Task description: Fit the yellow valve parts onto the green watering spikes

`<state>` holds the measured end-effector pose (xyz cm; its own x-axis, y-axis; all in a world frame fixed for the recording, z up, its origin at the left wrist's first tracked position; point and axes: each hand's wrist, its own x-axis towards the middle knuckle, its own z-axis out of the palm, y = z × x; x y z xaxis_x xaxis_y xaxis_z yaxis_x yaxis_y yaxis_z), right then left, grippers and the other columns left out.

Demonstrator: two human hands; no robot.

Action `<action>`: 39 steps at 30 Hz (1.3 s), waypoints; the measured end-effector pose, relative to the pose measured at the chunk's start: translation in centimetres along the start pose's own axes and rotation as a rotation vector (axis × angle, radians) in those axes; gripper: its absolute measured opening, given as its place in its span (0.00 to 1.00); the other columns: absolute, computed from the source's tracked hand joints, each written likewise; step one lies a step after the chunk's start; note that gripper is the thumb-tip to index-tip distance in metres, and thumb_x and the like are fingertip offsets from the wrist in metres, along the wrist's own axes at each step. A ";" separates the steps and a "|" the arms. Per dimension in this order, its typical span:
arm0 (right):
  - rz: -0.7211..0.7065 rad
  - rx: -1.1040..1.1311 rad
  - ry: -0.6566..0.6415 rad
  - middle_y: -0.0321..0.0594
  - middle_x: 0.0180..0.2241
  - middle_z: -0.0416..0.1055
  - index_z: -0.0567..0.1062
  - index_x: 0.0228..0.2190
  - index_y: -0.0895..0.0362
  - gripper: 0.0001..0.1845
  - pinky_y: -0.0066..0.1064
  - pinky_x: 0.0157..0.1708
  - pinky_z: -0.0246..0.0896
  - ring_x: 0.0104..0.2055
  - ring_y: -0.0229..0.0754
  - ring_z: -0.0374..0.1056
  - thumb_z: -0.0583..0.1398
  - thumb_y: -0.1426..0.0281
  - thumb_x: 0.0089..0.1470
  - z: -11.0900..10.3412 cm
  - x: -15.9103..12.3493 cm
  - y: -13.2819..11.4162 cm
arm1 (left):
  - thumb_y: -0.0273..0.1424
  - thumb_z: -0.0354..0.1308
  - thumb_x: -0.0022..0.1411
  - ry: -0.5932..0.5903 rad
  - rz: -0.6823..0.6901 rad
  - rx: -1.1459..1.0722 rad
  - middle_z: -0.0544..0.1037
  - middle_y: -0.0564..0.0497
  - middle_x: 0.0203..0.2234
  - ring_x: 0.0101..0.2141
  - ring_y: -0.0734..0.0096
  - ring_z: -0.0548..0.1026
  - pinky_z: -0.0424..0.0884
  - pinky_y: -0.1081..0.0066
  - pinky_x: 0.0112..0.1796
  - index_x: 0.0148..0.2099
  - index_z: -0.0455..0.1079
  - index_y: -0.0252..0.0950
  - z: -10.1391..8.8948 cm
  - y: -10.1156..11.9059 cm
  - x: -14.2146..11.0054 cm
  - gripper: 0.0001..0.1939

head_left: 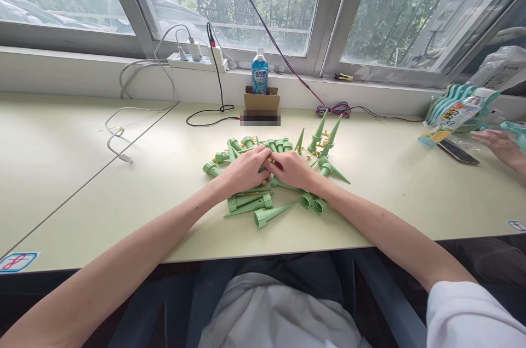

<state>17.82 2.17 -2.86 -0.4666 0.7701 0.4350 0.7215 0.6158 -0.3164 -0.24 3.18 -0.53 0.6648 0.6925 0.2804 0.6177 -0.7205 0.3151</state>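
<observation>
My left hand (249,164) and my right hand (292,169) meet over a pile of green plastic plant-watering spikes. Both are closed, fingertips together; a speck of yellow shows between them, but what they hold is mostly hidden. In front of the hands lie a green spike (273,214) and two spikes with round open ends (311,204) facing me. Two more spikes stand upright, tips up, behind my right hand, one of them a tall spike (319,131). Small yellow pieces (326,138) lie among the spikes.
A blue-labelled bottle (259,73) stands in a small cardboard box (262,100) by the window. Cables run from a power strip (197,62). At right are a drink bottle (452,117), a phone (458,152), teal plastic items (446,102) and another person's hand (499,145).
</observation>
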 end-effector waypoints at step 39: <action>-0.014 0.035 0.033 0.33 0.19 0.62 0.67 0.22 0.57 0.26 0.27 0.26 0.49 0.22 0.34 0.53 0.53 0.54 0.68 0.2 0.1 0.1 | 0.24 0.50 0.59 0.007 0.018 -0.003 0.70 0.47 0.36 0.34 0.63 0.70 0.67 0.65 0.34 0.35 0.59 0.38 0.2 -0.3 -0.1 0.04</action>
<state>17.76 2.40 -3.00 -0.4594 0.7558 0.4666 0.6965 0.6325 -0.3388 -0.38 3.30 -0.83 0.6728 0.6794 0.2929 0.6040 -0.7330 0.3130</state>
